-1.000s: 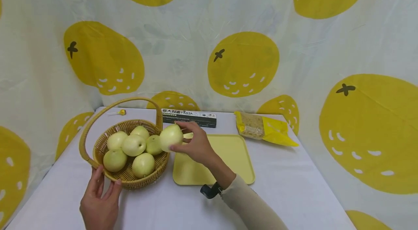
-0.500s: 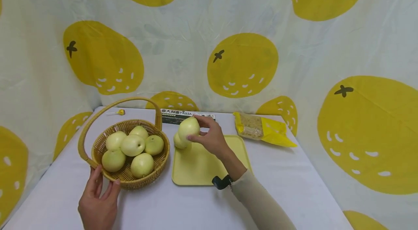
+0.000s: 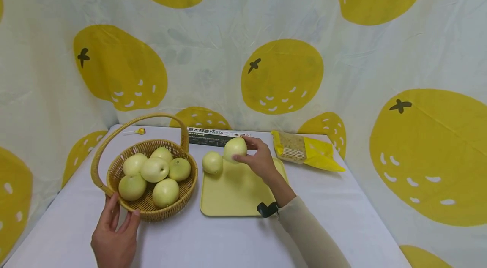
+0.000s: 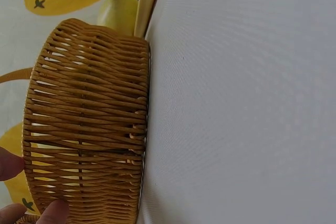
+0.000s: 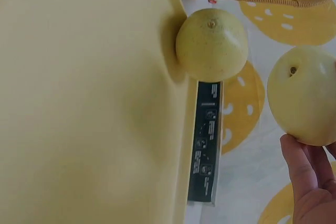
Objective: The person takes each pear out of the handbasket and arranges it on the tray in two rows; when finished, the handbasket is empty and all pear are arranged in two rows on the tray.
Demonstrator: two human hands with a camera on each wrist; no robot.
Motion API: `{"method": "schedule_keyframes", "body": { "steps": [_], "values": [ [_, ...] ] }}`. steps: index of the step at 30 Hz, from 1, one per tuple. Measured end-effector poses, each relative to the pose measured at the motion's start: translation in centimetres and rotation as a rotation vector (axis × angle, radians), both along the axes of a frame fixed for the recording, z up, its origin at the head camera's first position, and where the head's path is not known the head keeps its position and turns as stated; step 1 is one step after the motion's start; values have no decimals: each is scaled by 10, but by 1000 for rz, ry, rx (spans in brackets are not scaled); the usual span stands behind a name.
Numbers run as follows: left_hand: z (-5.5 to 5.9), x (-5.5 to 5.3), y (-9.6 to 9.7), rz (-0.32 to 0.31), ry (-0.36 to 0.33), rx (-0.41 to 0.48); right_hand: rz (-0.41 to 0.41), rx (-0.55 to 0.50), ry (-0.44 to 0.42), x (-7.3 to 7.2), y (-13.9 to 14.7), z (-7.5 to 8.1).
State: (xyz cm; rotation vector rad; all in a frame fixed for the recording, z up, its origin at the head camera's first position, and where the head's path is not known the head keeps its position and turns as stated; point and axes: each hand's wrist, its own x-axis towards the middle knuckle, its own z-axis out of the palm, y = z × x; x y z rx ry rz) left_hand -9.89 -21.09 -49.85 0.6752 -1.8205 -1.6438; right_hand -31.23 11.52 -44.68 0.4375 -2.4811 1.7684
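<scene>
In the head view my right hand [image 3: 260,160] grips a pale yellow-green pear [image 3: 235,150], fingers behind it and thumb in front. The pear is held over the back part of a yellow tray [image 3: 236,200]. A second pear [image 3: 212,162] rests at the tray's back left corner. My left hand [image 3: 115,234] holds the near left rim of a wicker basket [image 3: 163,216], close to the handle's base. Several pears lie inside the basket. In the left wrist view fingertips [image 4: 55,212] press on the basket's woven side. The right wrist view shows the held pear [image 5: 304,95] above my fingers.
Behind the tray lies a dark pasta box [image 3: 205,139], partly hidden by the held pear. A yellow packet [image 3: 308,149] lies at the back right. Back left is a small yellow lollipop [image 3: 141,131]. The arched basket handle [image 3: 100,154] stands up; a fruit-print curtain hangs behind.
My right hand has carried the pear rightward from the basket's right edge to over the tray. The pear on the tray has come into view. My left hand stays at the basket.
</scene>
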Motion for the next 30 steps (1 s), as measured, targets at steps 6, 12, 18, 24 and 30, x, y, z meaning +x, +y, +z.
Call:
{"method": "schedule_keyframes", "body": {
  "steps": [6, 12, 18, 24, 30],
  "values": [
    [0, 0, 0, -4, 23, 25, -24, 29, -2, -4, 9, -3],
    [-2, 0, -1, -1, 31, 29, -54, 68, -35, -7, 15, -9],
    [-1, 0, 1, -2, 48, 38, -91, 102, -82, -13, 18, -19],
    [-1, -1, 0, 0, 34, 35, -105, 112, -142, -17, 17, -28],
    [-3, -1, -2, -3, 17, 38, -92, 113, -177, -18, 14, -37]
  ]
}}
